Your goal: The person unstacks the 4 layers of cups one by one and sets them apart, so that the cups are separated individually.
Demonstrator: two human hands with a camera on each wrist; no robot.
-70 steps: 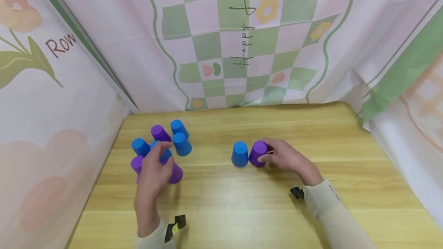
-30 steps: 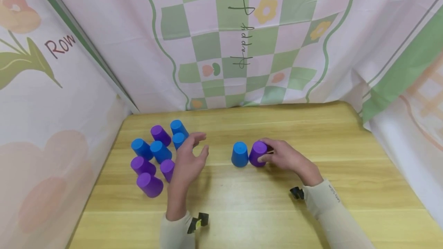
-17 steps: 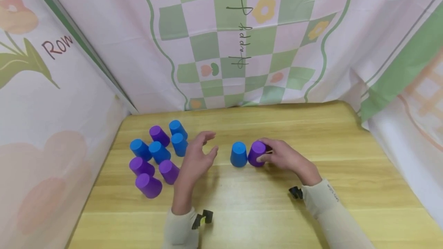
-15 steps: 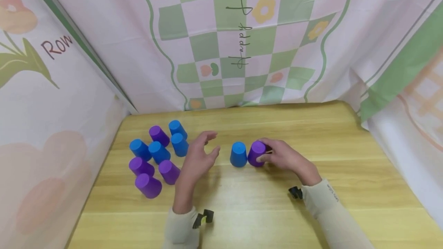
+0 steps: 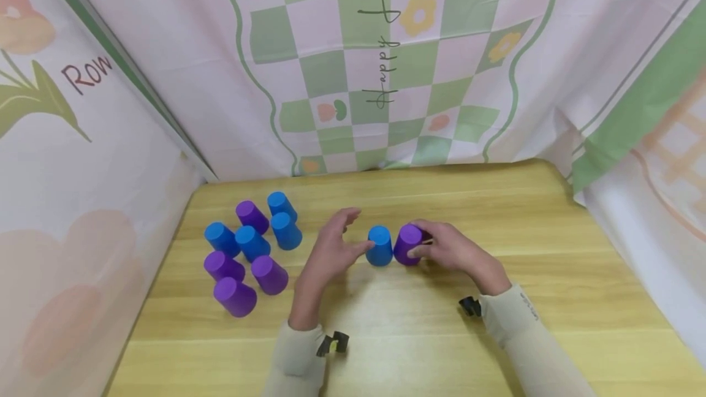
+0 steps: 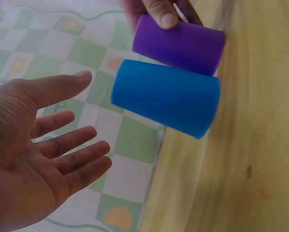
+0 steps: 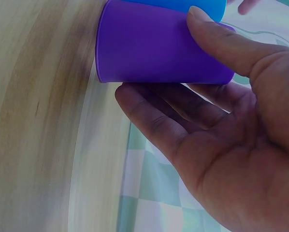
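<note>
A blue cup [image 5: 379,246] and a purple cup [image 5: 407,245] stand upside down side by side on the wooden table. My right hand [image 5: 453,249] grips the purple cup, thumb on its near side and fingers behind it, as the right wrist view shows. My left hand [image 5: 335,249] is spread beside the blue cup [image 6: 166,96], thumb and fingers apart, with nothing in its grasp. In the left wrist view a gap shows between the thumb [image 6: 62,89] and that cup. Right behind the blue cup is the purple one [image 6: 178,43].
Several more upside-down cups stand in a loose cluster at the left, among them a near purple cup [image 5: 235,297] and a far blue cup [image 5: 282,206]. A patterned curtain [image 5: 364,66] rises at the table's [image 5: 419,336] back edge, with cloth on both sides.
My left hand has moved right, away from the cup cluster, to the blue cup's side. My right hand keeps its grip on the purple cup in the same place.
</note>
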